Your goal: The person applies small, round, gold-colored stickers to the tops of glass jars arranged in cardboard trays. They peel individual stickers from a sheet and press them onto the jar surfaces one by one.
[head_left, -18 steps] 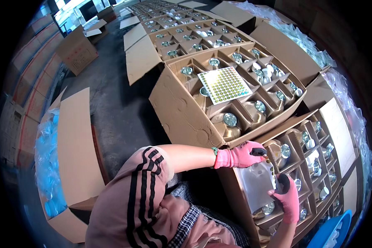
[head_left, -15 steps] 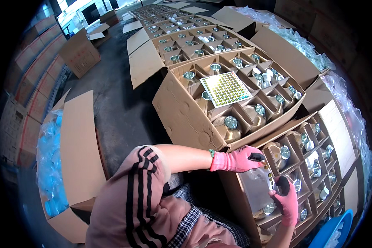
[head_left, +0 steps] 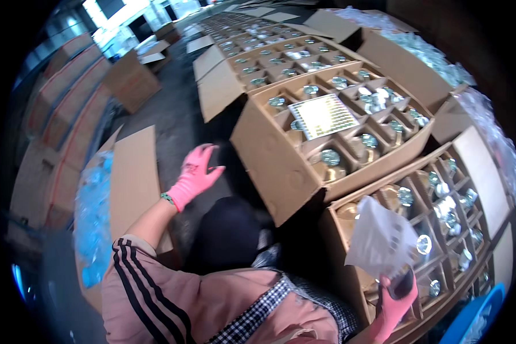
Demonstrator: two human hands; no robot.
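Here your right hand, in its pink glove, is closed around a dark bottle-like object and the lower edge of a clear plastic bag, held just over the nearest divided carton of glass jars. Your left hand, also pink-gloved, is spread open and empty, out over the floor near a flat cardboard sheet, well apart from the bag. A yellow-dotted sheet lies on the next carton.
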